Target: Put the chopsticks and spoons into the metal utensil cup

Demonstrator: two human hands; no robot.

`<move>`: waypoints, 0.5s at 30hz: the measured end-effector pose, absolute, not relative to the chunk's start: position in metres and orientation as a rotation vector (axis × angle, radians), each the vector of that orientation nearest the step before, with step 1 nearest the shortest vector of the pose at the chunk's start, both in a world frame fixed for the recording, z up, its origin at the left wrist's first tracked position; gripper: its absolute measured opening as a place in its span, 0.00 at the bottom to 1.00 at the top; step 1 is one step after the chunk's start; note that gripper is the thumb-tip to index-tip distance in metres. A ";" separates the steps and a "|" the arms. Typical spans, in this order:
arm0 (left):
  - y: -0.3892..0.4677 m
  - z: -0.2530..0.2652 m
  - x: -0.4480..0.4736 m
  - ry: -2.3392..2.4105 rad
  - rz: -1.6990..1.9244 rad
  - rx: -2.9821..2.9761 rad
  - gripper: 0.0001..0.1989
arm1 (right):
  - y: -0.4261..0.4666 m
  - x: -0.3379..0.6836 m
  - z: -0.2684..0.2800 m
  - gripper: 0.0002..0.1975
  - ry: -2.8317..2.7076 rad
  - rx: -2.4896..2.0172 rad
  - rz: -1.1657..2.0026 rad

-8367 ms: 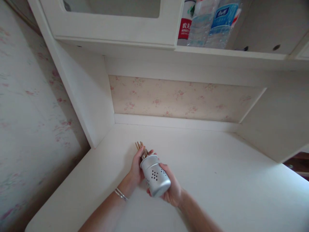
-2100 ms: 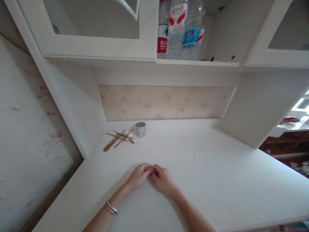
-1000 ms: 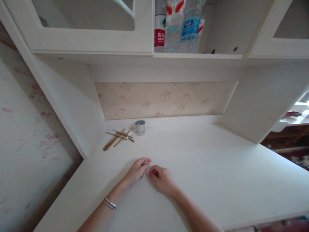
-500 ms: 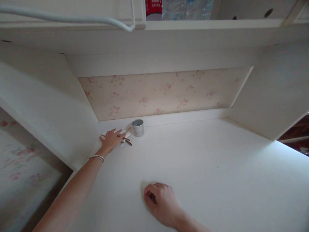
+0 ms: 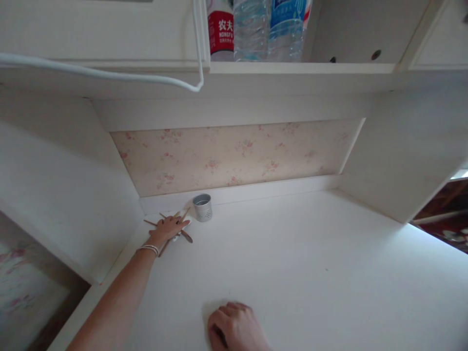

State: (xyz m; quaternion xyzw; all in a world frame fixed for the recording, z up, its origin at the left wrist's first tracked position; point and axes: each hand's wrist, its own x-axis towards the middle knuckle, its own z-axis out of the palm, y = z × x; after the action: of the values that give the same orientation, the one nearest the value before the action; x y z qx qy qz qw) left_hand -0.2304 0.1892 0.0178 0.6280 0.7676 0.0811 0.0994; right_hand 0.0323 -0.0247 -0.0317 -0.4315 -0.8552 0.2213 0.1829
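In the head view, my left hand (image 5: 168, 230), with a bracelet at the wrist, is palm down over a pile of thin brown sticks (image 5: 185, 236) at the back left of the white tabletop. Its fingers are apart and somewhat bent, and the palm hides most of the pile. One stick has a broader, blade-like end, and something white shows among them. A small grey metal cup (image 5: 203, 208) with punched holes stands upright just right of the pile. My right hand (image 5: 236, 327) lies near the front edge of the view, curled into a loose fist, with nothing visible in it.
The white tabletop (image 5: 274, 258) is bounded by side panels and a back board with floral wallpaper (image 5: 234, 156). Above, a shelf holds plastic bottles (image 5: 250, 34). A white cable (image 5: 109, 75) hangs across the cabinet front at upper left.
The view has tilted up, showing more of the bottles. My left hand's fingers have bent over the sticks, which now splay out differently around it. My right hand stays curled.
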 end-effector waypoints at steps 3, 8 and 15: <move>0.171 0.017 -0.226 2.188 0.298 2.005 0.32 | -0.030 0.034 -0.024 0.06 -2.411 -1.205 0.585; 0.128 0.011 -0.213 2.010 0.246 2.220 0.25 | -0.039 0.036 -0.018 0.06 -2.393 -1.180 0.508; 0.056 -0.005 -0.180 2.085 0.436 2.200 0.20 | -0.045 0.038 -0.012 0.07 -2.371 -1.192 0.464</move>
State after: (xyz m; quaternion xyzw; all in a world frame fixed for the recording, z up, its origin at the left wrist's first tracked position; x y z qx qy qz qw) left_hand -0.1801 0.0557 -0.0051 0.7179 0.6803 0.1423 0.0395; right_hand 0.0384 -0.0451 -0.0123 -0.4313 -0.8582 0.1679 0.2220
